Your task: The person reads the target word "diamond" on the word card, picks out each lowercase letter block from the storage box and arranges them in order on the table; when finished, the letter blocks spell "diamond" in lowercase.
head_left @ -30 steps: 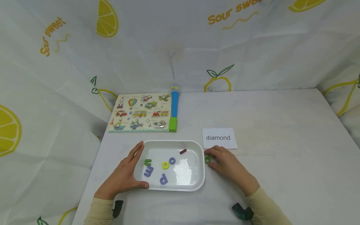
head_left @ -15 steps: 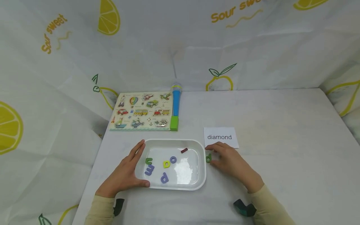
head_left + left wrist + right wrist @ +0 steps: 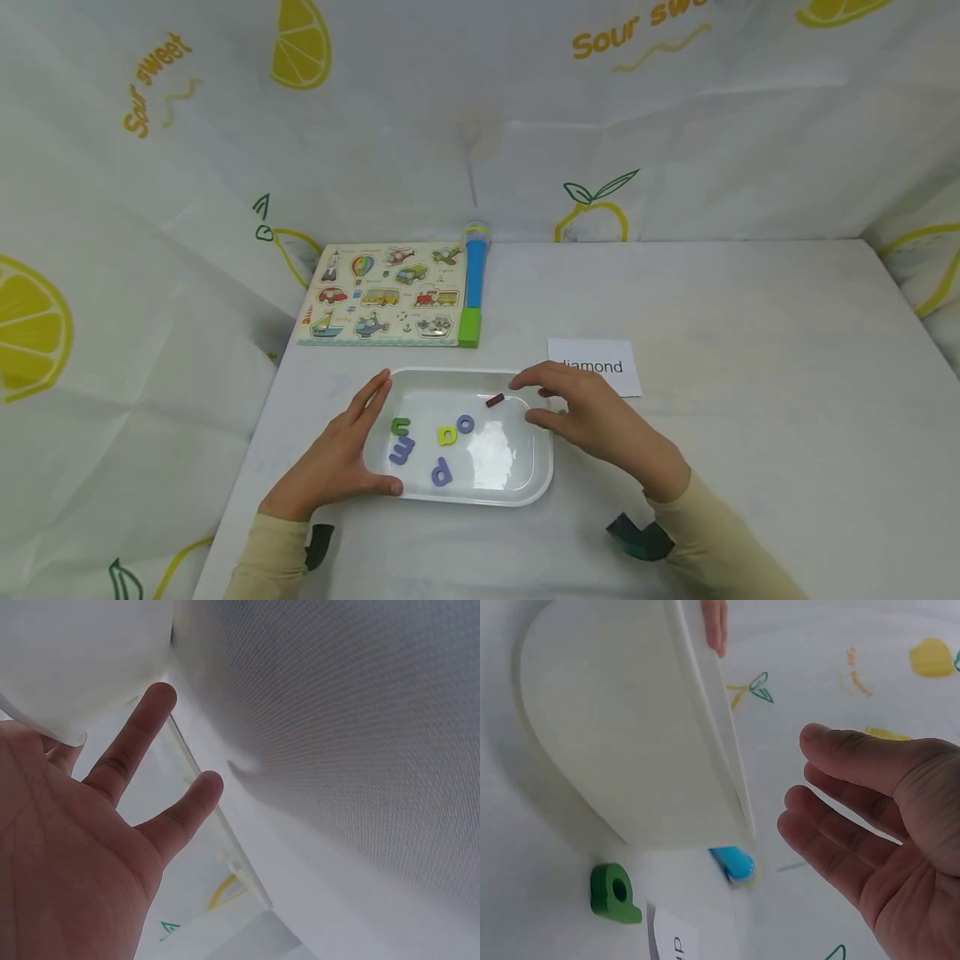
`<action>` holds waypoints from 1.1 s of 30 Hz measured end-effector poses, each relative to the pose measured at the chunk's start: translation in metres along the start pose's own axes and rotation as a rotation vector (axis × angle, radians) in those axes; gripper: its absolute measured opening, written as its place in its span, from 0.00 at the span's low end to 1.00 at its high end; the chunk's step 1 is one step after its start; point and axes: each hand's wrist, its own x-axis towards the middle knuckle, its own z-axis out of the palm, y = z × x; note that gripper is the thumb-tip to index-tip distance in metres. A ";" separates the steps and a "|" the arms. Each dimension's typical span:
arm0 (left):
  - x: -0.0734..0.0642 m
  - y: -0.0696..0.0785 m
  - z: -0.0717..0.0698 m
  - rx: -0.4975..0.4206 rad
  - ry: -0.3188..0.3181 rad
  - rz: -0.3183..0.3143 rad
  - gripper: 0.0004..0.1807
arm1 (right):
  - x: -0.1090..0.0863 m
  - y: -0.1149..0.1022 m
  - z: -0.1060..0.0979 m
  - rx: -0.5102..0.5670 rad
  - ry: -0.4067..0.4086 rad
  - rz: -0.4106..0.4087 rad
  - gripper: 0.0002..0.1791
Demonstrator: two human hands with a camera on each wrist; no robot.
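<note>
The green letter (image 3: 615, 894) is lying on the table (image 3: 750, 375), just outside the white tray (image 3: 495, 492) and near the "diamond" card (image 3: 607, 354); apparently one piece is sitting out so far, with the green n (image 3: 401, 427), purple m (image 3: 402, 450), yellow a (image 3: 447, 435), purple o (image 3: 465, 423), purple d (image 3: 441, 472) and dark red bar (image 3: 495, 400) lying inside. The right hand (image 3: 600, 417) is hovering at the tray's right end, thumb and fingers parted, gripping nothing; the left hand (image 3: 341, 467) is resting against its left end, fingers spreading.

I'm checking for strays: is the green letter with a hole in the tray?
No, the green letter lies on the table outside the tray.
</note>
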 end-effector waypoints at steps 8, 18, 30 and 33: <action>0.002 -0.002 0.000 -0.006 0.010 0.018 0.81 | 0.025 -0.006 0.030 -0.098 -0.163 0.058 0.23; 0.000 0.001 0.002 -0.034 0.013 -0.010 0.81 | 0.044 0.001 0.059 -0.232 -0.256 0.112 0.22; -0.001 -0.002 0.003 -0.025 0.026 0.032 0.80 | 0.048 0.004 0.072 -0.429 -0.220 0.024 0.18; -0.001 -0.003 0.001 -0.021 0.018 0.033 0.79 | 0.048 0.004 0.075 -0.486 -0.209 0.004 0.18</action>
